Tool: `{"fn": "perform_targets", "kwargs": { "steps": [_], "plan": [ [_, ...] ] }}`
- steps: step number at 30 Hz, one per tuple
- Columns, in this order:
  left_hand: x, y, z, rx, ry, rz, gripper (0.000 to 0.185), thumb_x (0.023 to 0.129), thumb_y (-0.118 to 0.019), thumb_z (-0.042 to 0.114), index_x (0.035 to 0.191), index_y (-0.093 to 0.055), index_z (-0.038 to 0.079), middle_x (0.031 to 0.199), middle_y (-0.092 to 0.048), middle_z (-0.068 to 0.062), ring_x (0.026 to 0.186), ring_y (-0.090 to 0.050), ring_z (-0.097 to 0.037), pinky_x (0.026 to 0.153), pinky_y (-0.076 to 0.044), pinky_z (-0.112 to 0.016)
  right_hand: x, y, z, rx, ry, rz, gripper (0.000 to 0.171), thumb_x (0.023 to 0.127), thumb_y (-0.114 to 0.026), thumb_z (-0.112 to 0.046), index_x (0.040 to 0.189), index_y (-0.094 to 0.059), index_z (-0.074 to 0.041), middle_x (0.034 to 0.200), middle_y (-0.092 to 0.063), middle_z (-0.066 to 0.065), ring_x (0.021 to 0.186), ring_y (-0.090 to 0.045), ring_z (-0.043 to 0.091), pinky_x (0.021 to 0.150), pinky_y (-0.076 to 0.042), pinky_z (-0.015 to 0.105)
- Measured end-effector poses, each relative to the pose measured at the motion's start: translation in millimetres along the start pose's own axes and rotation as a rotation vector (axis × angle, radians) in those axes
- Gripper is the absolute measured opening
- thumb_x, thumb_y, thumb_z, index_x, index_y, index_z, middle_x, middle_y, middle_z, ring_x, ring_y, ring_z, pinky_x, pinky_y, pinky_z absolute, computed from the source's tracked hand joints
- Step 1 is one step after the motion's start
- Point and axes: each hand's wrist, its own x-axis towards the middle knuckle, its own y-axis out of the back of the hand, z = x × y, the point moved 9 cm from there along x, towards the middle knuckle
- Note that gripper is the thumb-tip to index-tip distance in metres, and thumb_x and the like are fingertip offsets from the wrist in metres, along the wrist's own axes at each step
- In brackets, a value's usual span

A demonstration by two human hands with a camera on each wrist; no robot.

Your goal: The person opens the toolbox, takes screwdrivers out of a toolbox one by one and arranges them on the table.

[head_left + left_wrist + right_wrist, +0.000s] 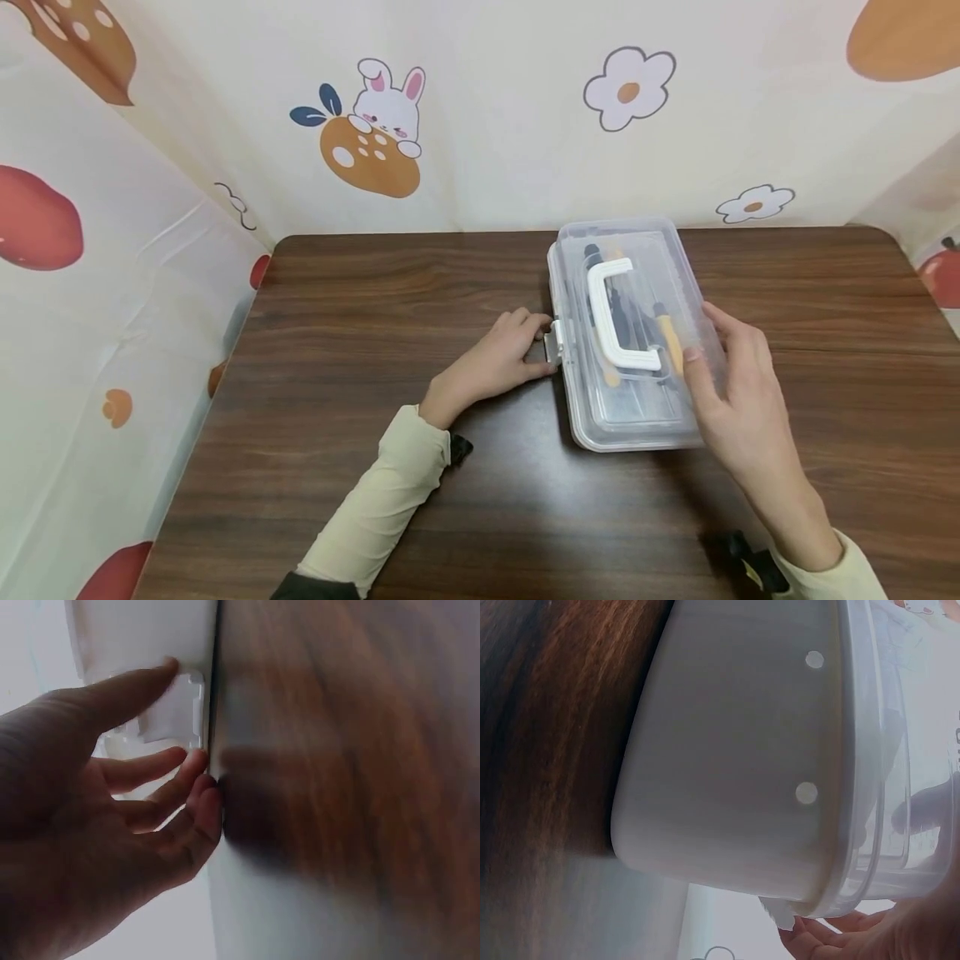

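While sitting right of centre on the dark wood-grain table (375, 283), holding tools with orange handles under a white carry handle (619, 317), clear plastic toolbox (628, 333). Working the white side latch (556, 340): left hand (498, 358) pinching it, thumb above, curled fingers (176, 787) beneath. Steadying the lid from the other side: right hand (731, 400), fingers relaxed and lying together on top, thumb probably down the far side, though blurred in the wrist view. Best levering the latch outward while pressing the lid down firmly. No brand, label or writing readable anywhere; only cartoon rabbit (388, 104) and flower prints on the backdrop.
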Motion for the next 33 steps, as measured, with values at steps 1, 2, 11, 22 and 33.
{"fn": "perform_targets", "kwargs": {
  "steps": [1, 2, 11, 22, 33],
  "plan": [
    [-0.3, 0.1, -1.4, -0.047, 0.002, 0.007, 0.066, 0.097, -0.076, 0.034, 0.149, -0.049, 0.003, 0.129, -0.056, -0.009, 0.12, -0.05, -0.025, 0.108, -0.046, -0.039, 0, 0, -1, -0.007, 0.007, 0.001, 0.057, 0.104, -0.054, -0.016, 0.159, -0.041, -0.01, 0.147, -0.046, 0.028, 0.131, -0.045, 0.047, 0.102, -0.034, 0.068],
    [-0.5, 0.5, -2.1, -0.096, 0.004, 0.017, 0.068, 0.096, -0.077, 0.033, 0.15, -0.047, 0.003, 0.131, -0.055, -0.01, 0.122, -0.05, -0.025, 0.109, -0.046, -0.039, 0, 0, -1, -0.013, 0.015, 0.001, 0.056, 0.103, -0.054, -0.016, 0.158, -0.042, -0.009, 0.148, -0.045, 0.028, 0.133, -0.043, 0.048, 0.104, -0.034, 0.069],
    [2.0, 6.0, -1.2, -0.515, -0.015, 0.133, 0.059, 0.087, -0.084, 0.005, 0.135, -0.05, 0.002, 0.13, -0.056, -0.015, 0.121, -0.061, -0.026, 0.105, -0.055, -0.031, -6, 7, -33, -0.082, 0.22, 0.104, 0.046, 0.097, -0.061, -0.013, 0.141, -0.058, 0.0, 0.144, -0.048, 0.029, 0.129, -0.041, 0.053, 0.099, -0.033, 0.063],
    [3.8, 6.0, -3.8, -0.607, -0.051, 0.173, 0.055, 0.083, -0.085, 0.0, 0.128, -0.052, 0.002, 0.126, -0.058, -0.015, 0.12, -0.062, -0.027, 0.101, -0.057, -0.026, -34, -31, -88, -0.419, 0.524, -0.104, 0.084, 0.104, -0.024, -0.072, 0.149, -0.051, -0.006, 0.15, -0.047, 0.025, 0.145, -0.033, 0.05, 0.108, -0.026, 0.076],
    [1.3, 6.9, -3.8, -0.559, -0.055, 0.187, 0.052, 0.085, -0.085, 0.006, 0.126, -0.053, 0.004, 0.125, -0.06, -0.012, 0.12, -0.064, -0.026, 0.099, -0.057, -0.024, -41, -38, -104, -0.478, 0.677, -0.064, 0.086, 0.102, -0.031, -0.074, 0.144, -0.057, -0.003, 0.13, -0.059, 0.026, 0.134, -0.047, 0.047, 0.113, -0.03, 0.073]
  ]
}}
